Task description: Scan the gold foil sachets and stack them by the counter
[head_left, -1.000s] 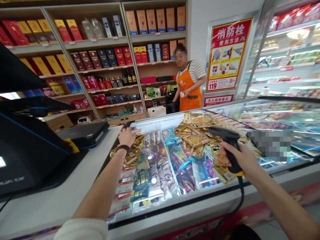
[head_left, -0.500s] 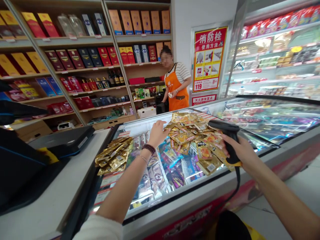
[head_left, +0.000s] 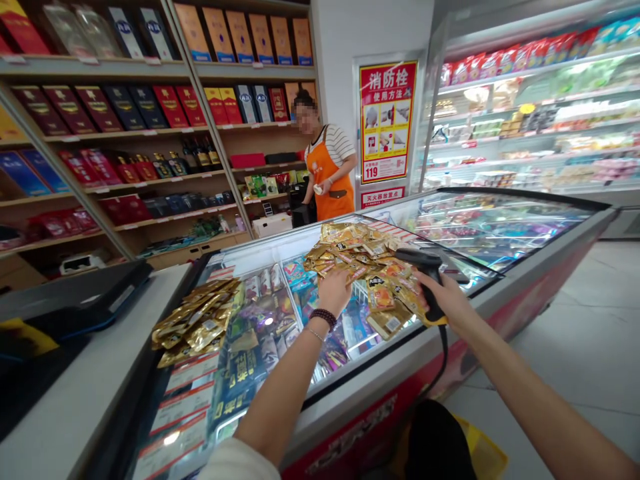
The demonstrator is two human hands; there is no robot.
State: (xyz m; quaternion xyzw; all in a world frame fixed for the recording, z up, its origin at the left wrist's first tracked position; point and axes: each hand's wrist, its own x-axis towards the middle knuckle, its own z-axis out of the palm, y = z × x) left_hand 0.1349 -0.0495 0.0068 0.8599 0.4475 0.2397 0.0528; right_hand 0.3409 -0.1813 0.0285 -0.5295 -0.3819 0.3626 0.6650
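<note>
My right hand [head_left: 445, 300] is wrapped round the handle of a black barcode scanner [head_left: 423, 261], whose head points left over a heap of gold foil packets [head_left: 357, 250]. At the near left edge of that heap, my left hand [head_left: 335, 291] has its fingers bent onto a gold packet [head_left: 356, 273]; the fingertips are partly hidden. A second pile of gold packets [head_left: 203, 317] lies to the left, overlapping in a loose stack. Both groups rest on the glass top of a chest freezer [head_left: 280, 263]. From the scanner a black cable [head_left: 444, 357] hangs down.
Wrapped frozen goods show through the glass. On the left stands a counter [head_left: 100, 393] with a dark flat device [head_left: 100, 293]. A person in an orange apron [head_left: 333, 193] stands behind the freezer, before shelves of boxes [head_left: 145, 107]. A yellow container [head_left: 483, 447] is below.
My left hand has come nearer and down along the heap's edge, its fingers now bent on a packet. The view has turned right; my right hand still holds the scanner.
</note>
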